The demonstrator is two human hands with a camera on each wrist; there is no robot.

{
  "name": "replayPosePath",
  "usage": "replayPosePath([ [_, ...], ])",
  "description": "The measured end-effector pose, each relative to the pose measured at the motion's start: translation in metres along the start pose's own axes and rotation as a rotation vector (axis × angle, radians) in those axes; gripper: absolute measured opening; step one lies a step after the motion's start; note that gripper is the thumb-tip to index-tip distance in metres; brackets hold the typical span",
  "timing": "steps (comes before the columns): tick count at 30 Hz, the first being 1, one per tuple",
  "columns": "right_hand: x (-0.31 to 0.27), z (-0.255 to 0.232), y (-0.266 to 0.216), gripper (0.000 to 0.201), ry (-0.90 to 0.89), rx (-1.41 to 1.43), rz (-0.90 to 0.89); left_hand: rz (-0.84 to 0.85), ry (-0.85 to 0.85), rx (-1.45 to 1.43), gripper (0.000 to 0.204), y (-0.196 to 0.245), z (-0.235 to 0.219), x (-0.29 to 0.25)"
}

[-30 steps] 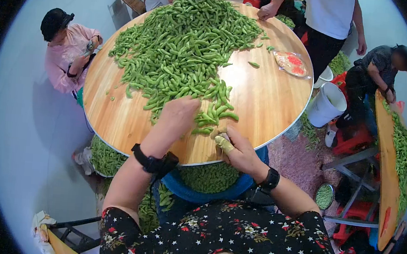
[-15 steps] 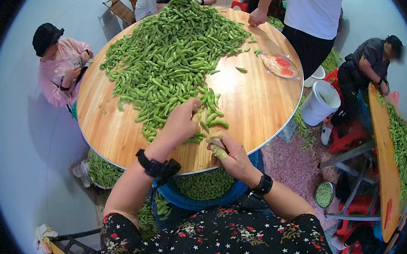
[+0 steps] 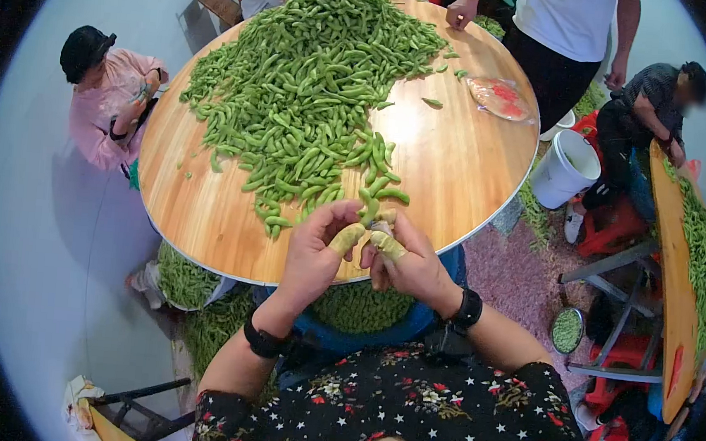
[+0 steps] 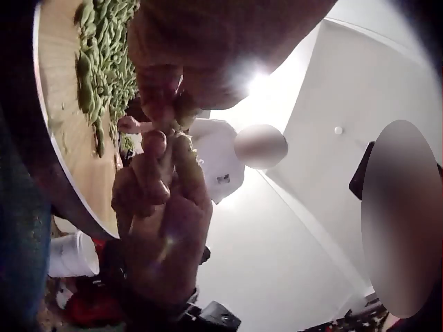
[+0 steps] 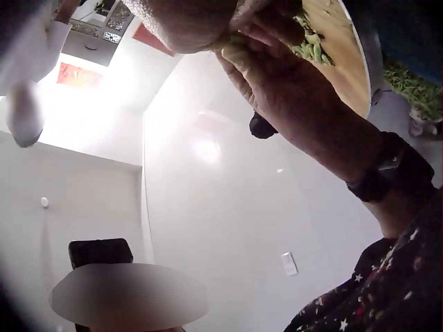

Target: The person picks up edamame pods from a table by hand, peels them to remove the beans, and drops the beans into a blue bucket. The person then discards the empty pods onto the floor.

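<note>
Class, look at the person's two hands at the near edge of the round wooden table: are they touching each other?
Touching. In the head view the left hand and right hand meet at their fingertips, thumbs side by side around a small green bean pod, with no gap showing.

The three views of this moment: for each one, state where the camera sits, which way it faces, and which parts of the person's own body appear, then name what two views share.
Head: worn on the head, looking down at the round table and pod pile; left hand, right hand, forearms and floral top show.
Left wrist: under the left wrist, facing up to the ceiling; both hands' fingers show.
Right wrist: under the right wrist, facing up; left hand and forearm show.
Shared: both wrist views catch the table edge and pods.
</note>
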State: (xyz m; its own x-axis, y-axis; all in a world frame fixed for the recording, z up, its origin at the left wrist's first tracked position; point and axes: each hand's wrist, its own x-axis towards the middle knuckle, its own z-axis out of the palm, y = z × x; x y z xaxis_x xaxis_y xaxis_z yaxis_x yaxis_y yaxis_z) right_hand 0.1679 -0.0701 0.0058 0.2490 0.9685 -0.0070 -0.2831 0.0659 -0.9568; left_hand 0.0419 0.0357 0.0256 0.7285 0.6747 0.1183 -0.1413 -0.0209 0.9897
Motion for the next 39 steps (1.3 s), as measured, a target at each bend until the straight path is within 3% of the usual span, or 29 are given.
replayPosePath([
  [1, -0.001, 0.001, -0.003, 0.019, 0.006, -0.02, 0.022, -0.005, 0.008, -0.001, 0.02, -0.002, -0.002, -0.001],
  [3, -0.003, 0.003, -0.009, 0.019, 0.01, -0.057, 0.029, 0.25, -0.045, 0.446, 0.025, -0.007, -0.008, 0.0],
  [6, -0.002, -0.003, -0.007, 0.019, 0.005, -0.112, 0.002, 0.37, -0.054, 0.491, 0.025, -0.009, -0.008, -0.002],
  [9, -0.003, -0.005, -0.008, 0.021, -0.021, -0.107, -0.005, 0.269, -0.096, 0.519, 0.032, -0.004, -0.01, -0.007],
  [13, -0.006, -0.001, -0.012, 0.025, -0.036, -0.01, 0.089, 0.266, -0.097, 0.522, 0.036, -0.002, -0.01, -0.008],
  [24, -0.009, -0.003, -0.019, 0.023, -0.091, -0.017, 0.085, 0.406, -0.203, 0.653, 0.043, 0.009, -0.012, -0.012],
  [28, -0.011, 0.0, -0.023, 0.023, -0.111, -0.017, 0.09, 0.309, -0.22, 0.585, 0.042, 0.012, -0.012, -0.015],
  [31, -0.011, 0.0, -0.019, 0.022, -0.11, -0.016, 0.059, 0.398, -0.185, 0.588, 0.042, 0.016, -0.01, -0.018],
  [33, -0.014, -0.002, -0.017, 0.021, -0.159, -0.063, 0.009, 0.475, -0.241, 1.141, 0.042, 0.03, -0.007, -0.03],
  [34, -0.016, -0.003, -0.016, 0.021, -0.207, -0.109, -0.039, 0.47, -0.242, 1.138, 0.042, 0.028, -0.007, -0.031],
  [35, -0.019, -0.002, -0.02, 0.021, -0.207, -0.108, -0.033, 0.568, -0.235, 0.982, 0.041, 0.024, -0.008, -0.033],
  [36, -0.023, 0.001, -0.027, 0.02, -0.22, -0.004, 0.091, 0.661, -0.226, 0.825, 0.04, 0.019, -0.008, -0.035],
  [37, -0.026, 0.004, -0.031, 0.02, -0.23, 0.103, 0.214, 0.654, -0.228, 0.823, 0.04, 0.013, -0.01, -0.038],
  [39, -0.026, 0.002, -0.017, 0.02, -0.252, 0.281, 0.292, -0.206, -0.263, -0.112, 0.038, -0.002, -0.016, -0.044],
])
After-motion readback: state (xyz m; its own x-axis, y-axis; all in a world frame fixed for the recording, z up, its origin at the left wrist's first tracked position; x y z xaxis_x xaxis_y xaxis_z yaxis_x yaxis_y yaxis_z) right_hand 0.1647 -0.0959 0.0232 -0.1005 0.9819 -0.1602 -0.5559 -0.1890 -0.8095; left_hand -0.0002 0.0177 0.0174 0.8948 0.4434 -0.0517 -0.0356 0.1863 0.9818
